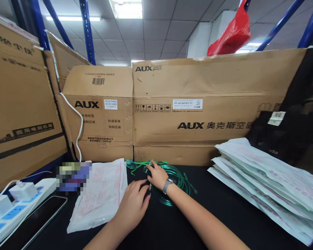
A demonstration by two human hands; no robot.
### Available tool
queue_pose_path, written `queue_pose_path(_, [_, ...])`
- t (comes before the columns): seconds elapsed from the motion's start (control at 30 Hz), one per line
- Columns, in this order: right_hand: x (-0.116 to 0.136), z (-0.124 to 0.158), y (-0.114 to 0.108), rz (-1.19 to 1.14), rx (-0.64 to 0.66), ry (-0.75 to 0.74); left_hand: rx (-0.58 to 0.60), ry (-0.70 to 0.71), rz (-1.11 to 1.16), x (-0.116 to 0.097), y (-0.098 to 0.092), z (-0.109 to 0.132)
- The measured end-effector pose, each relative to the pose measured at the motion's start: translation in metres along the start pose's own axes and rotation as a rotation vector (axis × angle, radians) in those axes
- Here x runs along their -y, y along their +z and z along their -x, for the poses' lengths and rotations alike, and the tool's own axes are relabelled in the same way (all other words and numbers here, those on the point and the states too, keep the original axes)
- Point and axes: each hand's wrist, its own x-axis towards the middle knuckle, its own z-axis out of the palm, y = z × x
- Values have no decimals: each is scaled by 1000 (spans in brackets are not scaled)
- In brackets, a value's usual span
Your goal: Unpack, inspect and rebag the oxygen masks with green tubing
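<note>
A coil of clear green tubing (pixel 181 178) lies on the black tabletop in front of me. My right hand (pixel 158 177), with a watch (pixel 167 186) on its wrist, rests over the coil's left side. Its fingers are stretched out and apart, by a small clear piece (pixel 146 169). Just left of it and nearer to me, my left hand (pixel 134 198) has its thumb and fingers closed around a small dark-and-clear piece (pixel 150 186), too small to name. Bright green strands (pixel 138 163) and another clear piece (pixel 130 164) lie behind the hands.
A flat white printed package (pixel 101 194) lies left of my hands. Farther left are a power strip (pixel 45 189) and a phone (pixel 39 222). Several white packages (pixel 266 180) are stacked at right. Cardboard panels (pixel 198 80) wall off the back, with a black bag (pixel 281 139) at right.
</note>
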Motion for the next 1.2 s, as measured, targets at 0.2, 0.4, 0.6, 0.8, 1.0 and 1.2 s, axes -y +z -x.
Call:
queue_pose_path(0.2, [4, -3, 1, 54, -30, 98, -176, -147, -127, 24, -16, -14])
queue_pose_path(0.4, [-10, 2, -17, -77, -128, 173, -150, -137, -90, 19, -14, -12])
queue_pose_path(0.6, [-4, 6, -44, -381, -242, 68, -202, -383, 402, 0, -18, -24])
queue_pose_path(0.8, [19, 12, -59, -687, -60, -216, 155, -737, 884, -6, -26, -28])
queue_pose_path(1.0, [19, 20, -61, -646, 45, -287, 228, -833, 1148, -5, -26, -24])
queue_pose_path(1.2, [7, 25, -57, -327, 123, -298, -3, -712, 1191, 0, -29, -30])
